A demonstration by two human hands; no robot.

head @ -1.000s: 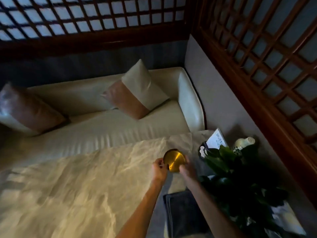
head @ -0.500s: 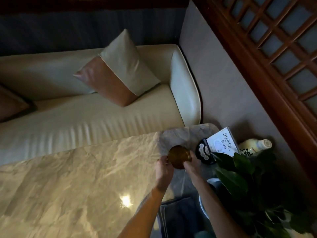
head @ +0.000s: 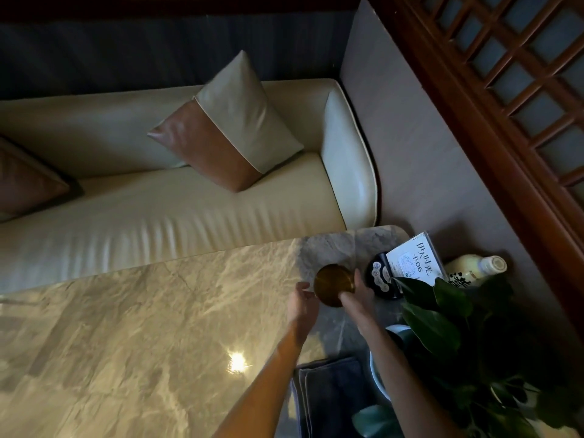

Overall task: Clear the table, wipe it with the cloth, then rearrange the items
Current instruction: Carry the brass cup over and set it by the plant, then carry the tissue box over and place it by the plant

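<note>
Near the far right corner of the marble bench [head: 132, 317], a small round brass-coloured dish [head: 334, 284] sits low over the stone, tilted a little toward the camera; whether its base rests on the surface cannot be told. The right hand [head: 358, 295] grips it from the right side, fingers wrapped over its near rim and thumb up along the far edge. The left hand [head: 304, 303] is just to the left of the dish, fingers loosely curled and spread, its fingertips close to the rim but with a sliver of bench showing between them, so it holds nothing. Both bare forearms reach in from the bottom of the view and converge on the dish. Just right of the dish stands a dark round jar with pale markings [head: 380, 276], and behind that leans a white card printed with characters [head: 414, 259]. Farther right a pale bottle with a cap [head: 477, 267] lies against the wall. Broad dark leaves of a potted plant [head: 448, 324] crowd the right side, partly covering the card and a pale pot rim below. A folded dark cloth [head: 328, 393] lies on the bench at the near edge, between the two forearms. Beyond the bench runs a cream sofa [head: 158, 213] with a two-tone cushion [head: 227, 121].
</note>
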